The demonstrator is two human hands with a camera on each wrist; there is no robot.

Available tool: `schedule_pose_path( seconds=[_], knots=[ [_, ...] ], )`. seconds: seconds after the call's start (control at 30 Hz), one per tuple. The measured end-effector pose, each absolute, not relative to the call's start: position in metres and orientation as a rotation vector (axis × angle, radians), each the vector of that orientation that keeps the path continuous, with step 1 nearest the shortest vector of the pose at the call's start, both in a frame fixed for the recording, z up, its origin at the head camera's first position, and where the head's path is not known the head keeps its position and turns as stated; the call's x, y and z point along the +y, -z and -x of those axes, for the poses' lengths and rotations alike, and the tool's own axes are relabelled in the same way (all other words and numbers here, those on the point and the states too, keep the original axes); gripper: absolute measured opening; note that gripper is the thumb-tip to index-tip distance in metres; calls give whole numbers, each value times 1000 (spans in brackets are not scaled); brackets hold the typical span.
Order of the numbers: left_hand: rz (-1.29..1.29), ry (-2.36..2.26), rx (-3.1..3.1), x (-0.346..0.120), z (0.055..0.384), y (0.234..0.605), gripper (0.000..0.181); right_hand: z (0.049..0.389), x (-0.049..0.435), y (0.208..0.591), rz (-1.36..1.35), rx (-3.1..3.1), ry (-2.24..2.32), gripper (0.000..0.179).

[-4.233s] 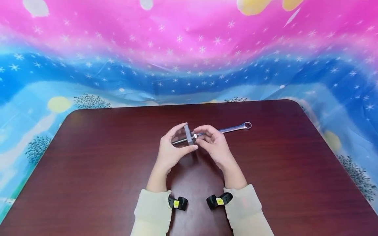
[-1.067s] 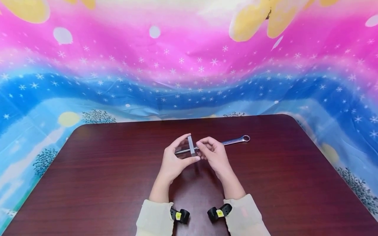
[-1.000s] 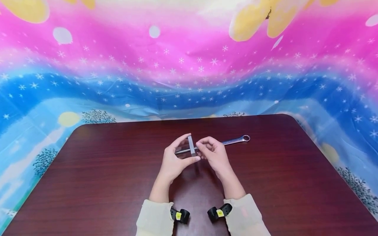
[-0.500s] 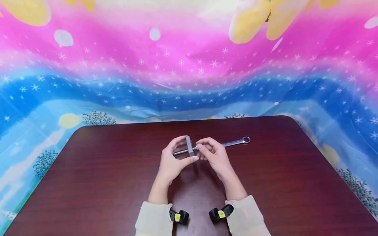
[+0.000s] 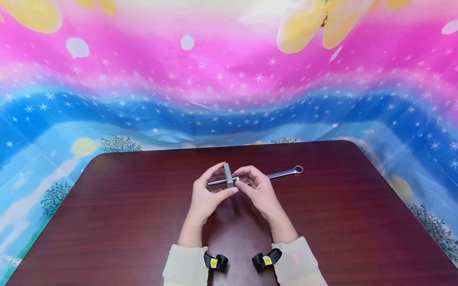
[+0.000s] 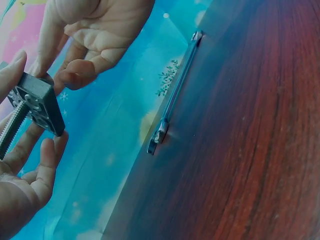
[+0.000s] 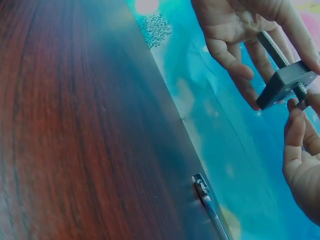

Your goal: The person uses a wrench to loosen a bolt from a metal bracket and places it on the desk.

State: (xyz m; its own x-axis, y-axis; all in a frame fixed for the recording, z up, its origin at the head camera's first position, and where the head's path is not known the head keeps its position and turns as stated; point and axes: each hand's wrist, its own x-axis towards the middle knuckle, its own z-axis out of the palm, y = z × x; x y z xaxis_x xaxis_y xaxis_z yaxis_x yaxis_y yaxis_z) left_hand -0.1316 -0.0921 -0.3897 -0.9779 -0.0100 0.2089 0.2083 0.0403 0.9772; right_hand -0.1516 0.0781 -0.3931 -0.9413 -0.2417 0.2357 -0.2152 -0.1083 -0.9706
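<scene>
The grey block [image 5: 229, 177] is held above the table [image 5: 136, 222], its edges gripped between the thumb and fingers of the left hand [image 5: 205, 195]. A threaded rod [image 5: 216, 182] is passed through the block and is exposed on both faces; its shorter end is pinched by the right hand [image 5: 260, 192]. A wrench [image 5: 286, 172] is laid on the table beyond the right hand.

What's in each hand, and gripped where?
Left hand: the gray block, by opposite edges. Right hand: the threaded rod running through that block, pinched at its shorter protruding end.
</scene>
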Motion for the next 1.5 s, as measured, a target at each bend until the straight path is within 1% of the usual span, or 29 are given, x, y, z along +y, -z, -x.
schedule_pose_path(
  seconds=[0.13,0.3,0.5,0.67,0.8,0.87,1.3,1.4,1.5],
  knots=[
    [203,2064,-2158,-93,131,391,68,152,81,395,590,2090,2211,29],
    [221,2057,-2193,-92,131,390,68,153,80,396,501,2118,2188,24],
    [245,2049,-2202,-91,132,391,67,154,77,395,418,2169,2209,23],
    [213,2061,-2176,-90,133,393,67,154,81,394,509,2178,2183,17],
    [183,2063,-2158,-90,134,393,67,154,83,393,619,2241,2142,20],
    [182,2063,-2159,-91,134,393,67,154,84,394,628,2257,2133,22],
    [219,2062,-2166,-88,134,392,67,156,80,393,387,2197,2220,20],
    [218,2064,-2178,-88,134,392,67,155,81,391,391,2174,2227,19],
    [187,2062,-2190,-88,133,392,67,153,85,391,462,2170,2196,19]
  ],
)
